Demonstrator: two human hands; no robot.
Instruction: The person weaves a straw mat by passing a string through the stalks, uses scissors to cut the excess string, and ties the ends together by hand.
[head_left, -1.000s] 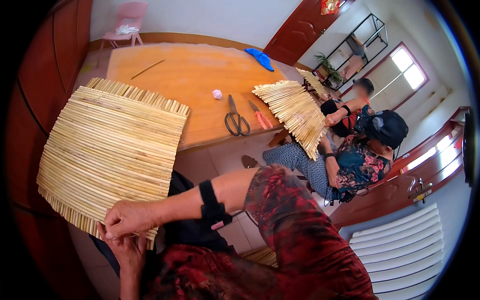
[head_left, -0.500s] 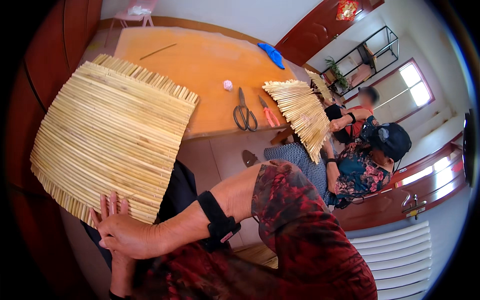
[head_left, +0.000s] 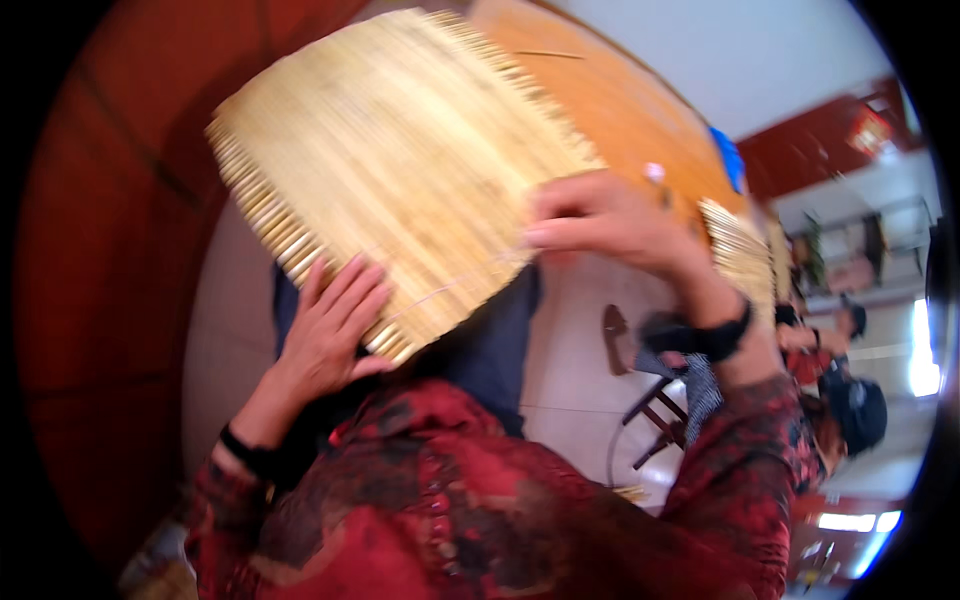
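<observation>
A mat of pale straw-coloured reed sticks (head_left: 400, 170), laid side by side, slants up from my lap onto the table edge. My left hand (head_left: 335, 325) lies on its near left corner, fingers stretched over the stick ends, thumb at the rim. My right hand (head_left: 615, 225), smeared by motion, is at the mat's right edge with thumb and forefinger pinched together. A thin pale thread line (head_left: 435, 293) runs across the mat's near part toward those fingertips. Whether they grip thread or the edge is too blurred to see.
The orange table (head_left: 625, 95) behind bears a loose stick (head_left: 550, 54), a small pinkish ball (head_left: 654, 172) and a blue cloth (head_left: 727, 160). To the right, a person in a dark cap (head_left: 858, 412) sits near another reed mat (head_left: 738, 255). Red-brown panels (head_left: 110, 250) stand left.
My right hand has gone from the mat's near left corner to its right edge. The left hand now shows on the mat. The view has turned, and the mat appears shifted right.
</observation>
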